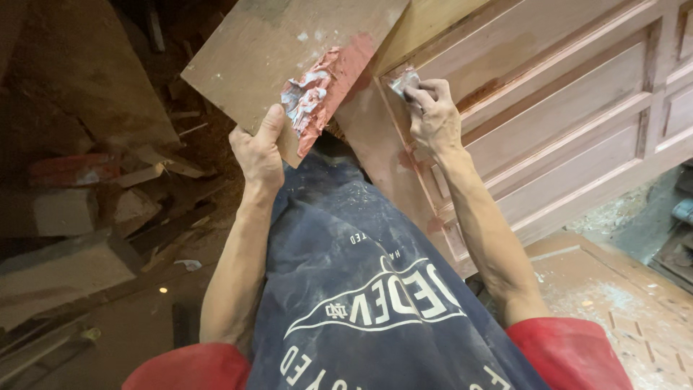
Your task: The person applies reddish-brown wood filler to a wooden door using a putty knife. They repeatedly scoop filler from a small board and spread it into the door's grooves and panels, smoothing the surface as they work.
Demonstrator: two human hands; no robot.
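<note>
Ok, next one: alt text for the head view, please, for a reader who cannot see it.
Seen from above, the right hand presses a small scraper against a reddish panelled wooden door, while the left hand holds a flat board loaded with pinkish-red putty. Wood offcuts lie to the left.

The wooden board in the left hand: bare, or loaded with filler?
Loaded. The board in the left hand carries a thick reddish paste heap along its lower edge.
</note>
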